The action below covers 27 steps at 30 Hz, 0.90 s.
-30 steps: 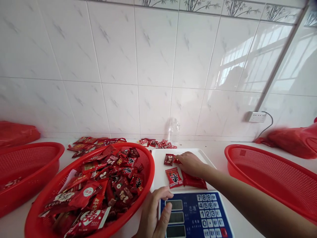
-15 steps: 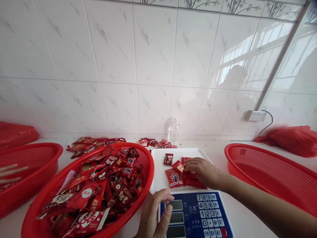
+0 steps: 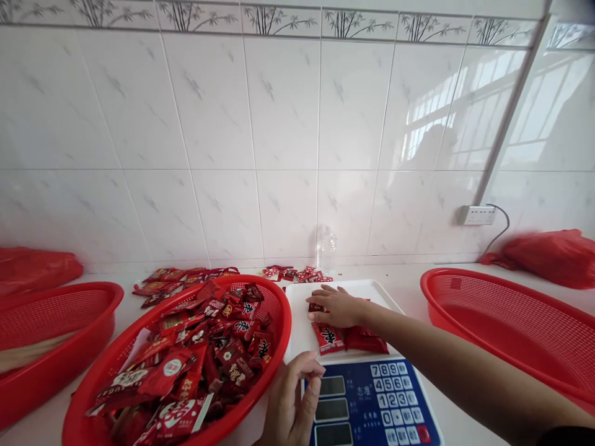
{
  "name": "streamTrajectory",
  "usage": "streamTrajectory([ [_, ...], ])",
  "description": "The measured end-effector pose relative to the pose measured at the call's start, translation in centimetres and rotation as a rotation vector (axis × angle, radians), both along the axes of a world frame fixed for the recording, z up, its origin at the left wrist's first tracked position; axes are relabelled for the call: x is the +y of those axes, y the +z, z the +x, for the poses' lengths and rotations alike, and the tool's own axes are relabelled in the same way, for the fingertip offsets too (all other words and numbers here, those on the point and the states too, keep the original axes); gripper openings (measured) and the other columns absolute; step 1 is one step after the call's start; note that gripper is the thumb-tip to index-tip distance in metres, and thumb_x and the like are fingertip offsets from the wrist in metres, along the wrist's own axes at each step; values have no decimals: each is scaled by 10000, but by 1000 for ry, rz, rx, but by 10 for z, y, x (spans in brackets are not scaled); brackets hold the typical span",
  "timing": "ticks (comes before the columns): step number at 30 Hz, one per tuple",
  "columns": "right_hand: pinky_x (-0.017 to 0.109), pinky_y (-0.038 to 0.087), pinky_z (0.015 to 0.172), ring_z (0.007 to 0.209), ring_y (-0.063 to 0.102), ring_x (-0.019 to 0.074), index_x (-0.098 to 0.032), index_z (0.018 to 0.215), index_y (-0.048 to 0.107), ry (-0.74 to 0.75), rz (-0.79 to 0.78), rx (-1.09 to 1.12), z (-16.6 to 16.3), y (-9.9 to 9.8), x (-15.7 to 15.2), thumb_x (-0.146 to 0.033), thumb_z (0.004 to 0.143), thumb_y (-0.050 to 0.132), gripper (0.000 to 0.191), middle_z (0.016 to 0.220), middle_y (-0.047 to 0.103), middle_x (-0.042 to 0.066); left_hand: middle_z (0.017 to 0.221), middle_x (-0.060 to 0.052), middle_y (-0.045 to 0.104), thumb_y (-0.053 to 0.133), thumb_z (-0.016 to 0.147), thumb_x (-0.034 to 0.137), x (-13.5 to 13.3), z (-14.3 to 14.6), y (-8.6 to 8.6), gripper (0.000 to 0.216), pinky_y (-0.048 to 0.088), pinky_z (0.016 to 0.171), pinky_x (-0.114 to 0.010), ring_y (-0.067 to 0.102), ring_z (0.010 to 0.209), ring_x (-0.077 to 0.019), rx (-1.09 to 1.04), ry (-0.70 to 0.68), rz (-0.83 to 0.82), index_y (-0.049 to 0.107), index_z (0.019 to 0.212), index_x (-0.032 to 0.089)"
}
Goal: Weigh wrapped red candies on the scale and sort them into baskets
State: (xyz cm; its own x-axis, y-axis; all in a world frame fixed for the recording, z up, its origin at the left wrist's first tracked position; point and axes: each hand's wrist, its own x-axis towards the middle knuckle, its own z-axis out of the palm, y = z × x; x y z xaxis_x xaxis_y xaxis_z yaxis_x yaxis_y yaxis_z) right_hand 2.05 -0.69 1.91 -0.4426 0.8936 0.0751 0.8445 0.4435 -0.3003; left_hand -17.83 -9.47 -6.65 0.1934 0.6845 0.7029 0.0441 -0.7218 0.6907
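My right hand [image 3: 338, 308] reaches over the white weighing tray [image 3: 372, 291] of a scale, palm down with fingers spread. It covers part of a small dark red packet [image 3: 315, 307]. Below it on the tray lie a red packet with black lettering [image 3: 328, 337] and another red packet [image 3: 367, 341]. My left hand [image 3: 292, 399] rests at the left edge of the scale's blue keypad panel [image 3: 365, 390], fingers bent and the thumb apart from them, with nothing visible in it. Left of it stands a red basket [image 3: 284, 310] heaped with red candy packets [image 3: 214, 347].
Another person's hand [image 3: 37, 353] is inside a red basket [image 3: 100, 316] at far left. A red basket [image 3: 465, 279] stands at right. Along the wall are loose packets [image 3: 186, 282], a clear bottle [image 3: 328, 248], red bags [image 3: 553, 257] and a socket strip [image 3: 478, 215].
My right hand has moved left across the tray, from the right-hand packets to the small dark packet. My left thumb and fingers have drawn slightly closer. The view has tilted up a little.
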Motion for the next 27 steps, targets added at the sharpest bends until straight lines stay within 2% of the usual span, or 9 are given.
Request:
streamTrajectory([
  [4, 543, 316, 1056, 1256, 465, 264, -187, 1184, 600, 36, -34, 3, 11, 7, -9, -480, 928, 513, 398, 1277, 572, 81, 891, -62, 690, 483, 959, 404, 0, 0, -1, 297, 560, 782, -313, 669, 809, -198, 7, 11, -6, 576, 1172, 219],
  [7, 484, 304, 1081, 1270, 457, 237, -285, 1159, 639, 43, -55, 30, 28, 14, -23, -522, 960, 405, 388, 1214, 632, 31, 877, -44, 689, 487, 958, 400, -2, 1, -2, 288, 556, 777, -294, 662, 792, -185, 17, 1, 15, 579, 1179, 240],
  [9, 452, 306, 1091, 1307, 425, 236, -333, 1247, 593, 6, -59, 51, 42, 15, -32, -559, 956, 368, 432, 1294, 594, 27, 875, -32, 687, 484, 961, 392, -4, 1, -2, 280, 554, 771, -276, 660, 785, -173, 20, -7, 31, 571, 1191, 257],
  [12, 504, 282, 1102, 1394, 303, 297, -285, 1409, 449, -104, -68, 62, 60, 10, -44, -650, 914, 359, 622, 1483, 403, 103, 889, -34, 686, 478, 967, 371, -5, 0, 0, 276, 552, 775, -272, 658, 787, -169, 29, -5, 47, 556, 1208, 262],
  [15, 535, 253, 1112, 1431, 214, 327, -266, 1462, 371, -167, -88, 62, 72, -1, -52, -707, 875, 369, 734, 1543, 285, 139, 897, -39, 685, 479, 968, 361, -6, 0, 4, 273, 546, 798, -286, 656, 803, -177, 42, 16, 62, 558, 1209, 259],
  [18, 498, 248, 1130, 1439, 202, 309, -273, 1488, 314, -170, -93, 69, 73, -12, -58, -721, 854, 400, 781, 1558, 251, 132, 913, -26, 687, 491, 964, 361, -4, -1, 6, 268, 526, 840, -284, 655, 837, -176, 55, 31, 82, 558, 1211, 281],
  [22, 464, 234, 1148, 1440, 203, 291, -253, 1489, 316, -147, -58, 85, 66, -21, -54, -704, 862, 408, 777, 1563, 239, 120, 920, -23, 688, 494, 964, 349, -1, -1, 5, 268, 513, 857, -276, 655, 851, -172, 82, 27, 89, 555, 1216, 280],
  [27, 405, 278, 1136, 1400, 307, 242, -218, 1475, 343, -111, 21, 119, 58, -22, -41, -624, 904, 420, 704, 1535, 301, 120, 938, -14, 689, 495, 966, 328, 0, -1, 4, 274, 512, 846, -259, 657, 850, -158, 101, 13, 72, 542, 1232, 289],
])
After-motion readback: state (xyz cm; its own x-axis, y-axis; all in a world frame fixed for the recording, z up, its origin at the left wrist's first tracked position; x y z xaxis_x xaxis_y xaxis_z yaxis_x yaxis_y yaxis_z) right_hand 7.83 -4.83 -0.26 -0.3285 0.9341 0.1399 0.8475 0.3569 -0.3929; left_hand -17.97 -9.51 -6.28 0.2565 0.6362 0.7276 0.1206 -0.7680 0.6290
